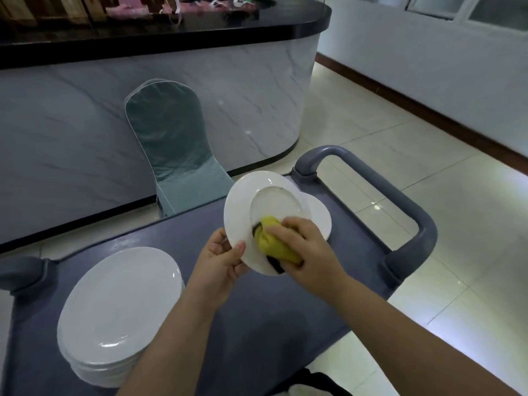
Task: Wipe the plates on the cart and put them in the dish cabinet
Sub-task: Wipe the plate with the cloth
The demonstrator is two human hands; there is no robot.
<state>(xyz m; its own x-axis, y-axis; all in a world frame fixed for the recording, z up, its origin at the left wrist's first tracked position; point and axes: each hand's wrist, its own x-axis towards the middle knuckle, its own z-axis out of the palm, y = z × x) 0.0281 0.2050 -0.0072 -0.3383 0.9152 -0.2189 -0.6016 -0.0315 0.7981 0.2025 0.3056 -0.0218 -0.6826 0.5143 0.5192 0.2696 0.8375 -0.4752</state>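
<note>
My left hand (221,258) pinches the lower left rim of a white plate (248,201), held tilted above the grey cart (257,310). My right hand (307,247) grips a bunched yellow cloth (271,238) and presses it onto the lower part of that plate's face. Behind the held plate, another white plate (321,214) lies on the cart top. A stack of several white plates (120,312) stands on the cart at the left.
The cart's grey handle (400,201) loops up on the right; a second handle end (25,271) shows at far left. A teal covered chair (174,155) stands against a marble-fronted counter with a black top (171,27). Pale tiled floor (428,167) stretches to the right.
</note>
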